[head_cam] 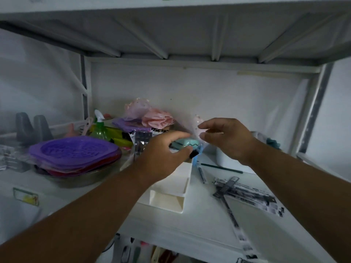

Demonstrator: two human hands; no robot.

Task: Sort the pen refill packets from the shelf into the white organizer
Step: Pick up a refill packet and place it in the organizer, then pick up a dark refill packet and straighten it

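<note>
Both hands reach over the far end of the white organizer [171, 194] on the shelf [209, 230]. The left hand [161, 158] curls round a teal object [187, 143]; the right hand [226, 137] hovers beside it, fingers loosely spread, holding nothing. Refill packets [245, 190] lie right of the organizer, near a pencil [221, 168]. Purple lids [74, 152] stacked on a metal bowl [76, 179], a spray bottle [99, 128] and pink bags [150, 114] crowd the left and back.

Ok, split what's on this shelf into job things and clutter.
Job: white organizer; refill packets lying right of it; more packets standing behind the left hand.
Clutter: purple trays; green spray bottle; pink netting; teal item under the hands.
</note>
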